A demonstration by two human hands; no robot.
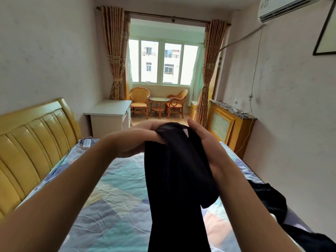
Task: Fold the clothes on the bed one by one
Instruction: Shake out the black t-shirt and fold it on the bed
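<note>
Two bare hands are raised over a bed point(116, 180) w/ a patterned blue and teal sheet, holding one black garment point(172, 179) up by its top end. The left hand point(138, 140) has fingers curled, pinching a bunched top edge; the right hand point(205, 142) wraps round the other side, thumb up, fingers curled into the cloth. The garment hangs in a long limp column below both hands and runs out of view at the bottom (type unclear, maybe trousers or leggings). It looks thin, soft and light, prob. a bit slippery, so it will sag and twist unless taken at a firm edge; the bunched top hem, one hand at each end, seems the best hold. Count: 1 garment in hand, plus 1 crumpled dark clothing pile point(269, 202) on the bed's right side, how many pieces I cannot tell.
</note>
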